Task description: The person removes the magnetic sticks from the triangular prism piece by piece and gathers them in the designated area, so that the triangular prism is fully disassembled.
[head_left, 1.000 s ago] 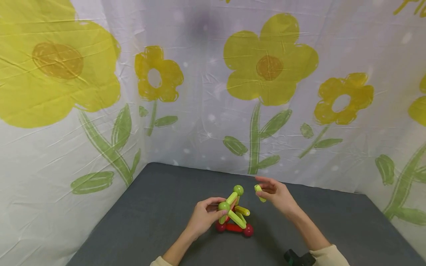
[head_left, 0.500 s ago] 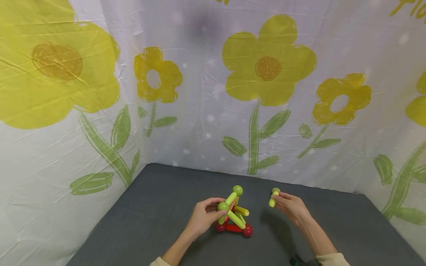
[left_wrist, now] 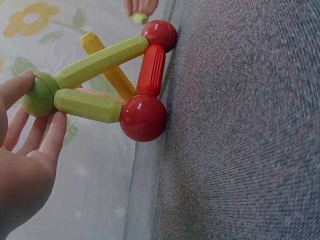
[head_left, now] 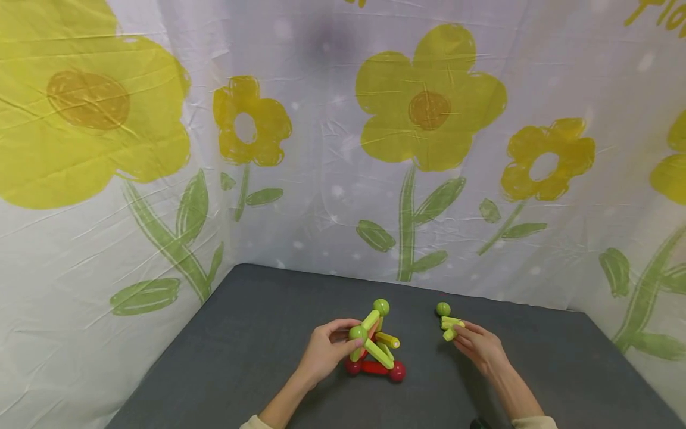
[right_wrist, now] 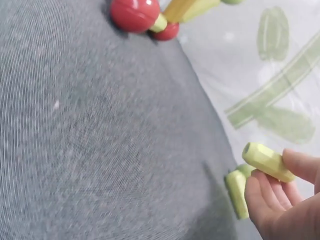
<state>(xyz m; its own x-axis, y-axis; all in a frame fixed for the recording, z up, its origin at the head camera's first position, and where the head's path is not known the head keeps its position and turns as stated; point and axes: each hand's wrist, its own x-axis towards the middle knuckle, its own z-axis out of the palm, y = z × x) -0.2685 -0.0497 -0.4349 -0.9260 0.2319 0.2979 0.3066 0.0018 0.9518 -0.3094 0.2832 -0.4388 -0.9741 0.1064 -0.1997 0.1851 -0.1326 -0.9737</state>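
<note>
Thumb and fingers of the left hand (head_left: 327,353) (left_wrist: 30,165) grip a green ball (head_left: 358,334) (left_wrist: 40,95) on the left of a built frame. Light green rods (left_wrist: 91,105) run from that ball to red balls (head_left: 397,372) (left_wrist: 143,118) at the base, joined by a red rod (head_left: 375,367) (left_wrist: 151,70). A yellow rod (head_left: 387,340) juts out to the right, and another green ball (head_left: 381,307) tops the back. Off to the right, the right hand (head_left: 482,350) (right_wrist: 290,212) pinches a light green rod (head_left: 450,335) (right_wrist: 267,161), tilted and apart from the frame.
A loose green ball (head_left: 443,309) and another light green rod (right_wrist: 236,192) lie on the dark table (head_left: 257,333) just beyond the right hand. Behind the table hangs a white cloth (head_left: 321,238) printed with yellow flowers.
From beside the frame, the right hand has moved right and down with its rod, to near the loose ball and rod. The left hand has kept its grip on the frame's green ball.
</note>
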